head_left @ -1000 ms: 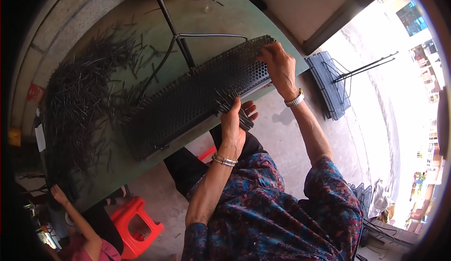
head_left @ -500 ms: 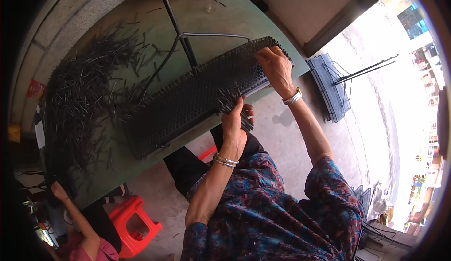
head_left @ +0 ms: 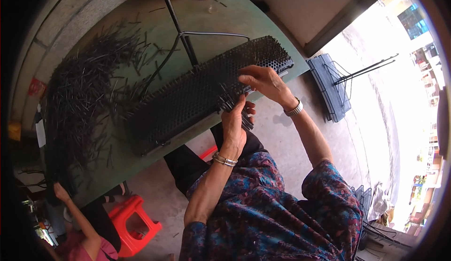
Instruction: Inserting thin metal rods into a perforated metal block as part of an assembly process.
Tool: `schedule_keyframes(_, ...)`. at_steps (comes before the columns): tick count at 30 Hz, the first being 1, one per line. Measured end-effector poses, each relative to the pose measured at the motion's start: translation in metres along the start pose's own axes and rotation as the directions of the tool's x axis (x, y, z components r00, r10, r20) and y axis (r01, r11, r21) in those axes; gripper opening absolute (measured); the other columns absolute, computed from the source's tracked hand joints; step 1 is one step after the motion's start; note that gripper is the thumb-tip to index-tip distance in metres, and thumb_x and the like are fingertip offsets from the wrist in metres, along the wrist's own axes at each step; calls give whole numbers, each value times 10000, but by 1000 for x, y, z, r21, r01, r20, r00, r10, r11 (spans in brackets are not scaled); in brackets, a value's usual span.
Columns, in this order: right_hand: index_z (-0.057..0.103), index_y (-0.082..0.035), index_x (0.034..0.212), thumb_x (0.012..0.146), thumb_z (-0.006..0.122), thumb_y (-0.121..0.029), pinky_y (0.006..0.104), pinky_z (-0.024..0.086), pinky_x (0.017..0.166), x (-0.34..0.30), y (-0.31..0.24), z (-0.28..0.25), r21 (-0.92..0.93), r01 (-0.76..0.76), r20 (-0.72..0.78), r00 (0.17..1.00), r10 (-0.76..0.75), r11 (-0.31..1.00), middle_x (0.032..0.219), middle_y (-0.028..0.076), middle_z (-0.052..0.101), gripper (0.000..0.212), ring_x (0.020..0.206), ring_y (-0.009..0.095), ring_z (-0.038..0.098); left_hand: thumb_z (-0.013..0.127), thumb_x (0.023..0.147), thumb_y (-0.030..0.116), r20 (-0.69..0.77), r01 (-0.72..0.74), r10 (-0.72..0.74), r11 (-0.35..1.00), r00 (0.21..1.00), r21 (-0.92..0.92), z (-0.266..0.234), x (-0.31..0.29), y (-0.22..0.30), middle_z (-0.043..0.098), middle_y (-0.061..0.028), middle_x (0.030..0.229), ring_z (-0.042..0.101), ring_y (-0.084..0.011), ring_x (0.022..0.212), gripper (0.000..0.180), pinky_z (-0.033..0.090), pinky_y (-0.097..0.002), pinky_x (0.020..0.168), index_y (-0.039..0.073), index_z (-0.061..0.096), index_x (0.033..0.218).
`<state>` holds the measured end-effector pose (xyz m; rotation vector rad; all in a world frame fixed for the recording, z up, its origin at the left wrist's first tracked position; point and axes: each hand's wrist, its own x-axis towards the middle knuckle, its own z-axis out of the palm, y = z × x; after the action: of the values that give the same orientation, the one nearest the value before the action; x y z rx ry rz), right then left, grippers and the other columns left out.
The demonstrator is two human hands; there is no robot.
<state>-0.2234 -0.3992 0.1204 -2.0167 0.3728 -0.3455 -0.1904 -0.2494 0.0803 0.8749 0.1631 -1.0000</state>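
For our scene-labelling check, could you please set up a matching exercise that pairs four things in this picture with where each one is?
Things:
1. left hand
2. right hand
3. loose black pins
4. red stool

Places:
A. heaped on the green table, left of the perforated tray
B. on the floor below the table edge
C. at the tray's near edge, gripping a bundle of pins
D. resting on top of the tray near its right end

Pairs: 1-C, 2-D, 3-A, 4-B

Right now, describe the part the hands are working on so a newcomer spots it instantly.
On the green table, right of the loose heap of dark rods, lies a long black perforated panel. Unlike the scattered rods, it is one flat honeycomb-holed slab under both hands.
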Motion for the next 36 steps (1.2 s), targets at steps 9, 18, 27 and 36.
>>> schedule_keyframes(9, 662, 4, 969, 896, 647, -197, 258, 497, 603, 0, -2, -4, 60, -133, 179, 976, 120, 989, 734, 44, 633, 214, 678, 84, 596, 649, 912, 248, -3, -31, 32, 995, 999, 93, -2, 0, 4, 640, -20, 769, 573, -94, 635, 197, 402, -233, 506, 76, 653, 1008)
schedule_keyframes(18, 639, 31, 911, 891, 627, -140, 265, 531, 585, 6, -7, -2, 57, -165, 181, 972, 152, 985, 709, 74, 652, 172, 654, 119, 643, 655, 905, 280, -48, -13, 21, 988, 999, 153, 0, -3, 12, 697, -49, 847, 657, -136, 735, 242, 408, -241, 535, 87, 649, 1051)
schedule_keyframes(27, 606, 46, 939, 906, 596, -96, 256, 545, 603, 13, -12, -15, 157, -227, 272, 946, 179, 961, 741, 87, 659, 147, 681, 139, 668, 634, 921, 295, -21, -50, 54, 985, 998, 165, -1, -1, 12, 699, -68, 819, 653, -135, 663, 267, 447, -246, 504, 49, 647, 1024)
schedule_keyframes(36, 576, 21, 933, 923, 562, -95, 252, 524, 654, 48, -14, -8, -74, 26, -336, 941, -50, 997, 772, 86, 683, 117, 727, 133, 689, 605, 943, 317, 39, 112, -109, 990, 993, -88, 0, 8, 6, 665, -123, 944, 662, -204, 822, 313, 562, -356, 687, 52, 594, 1109)
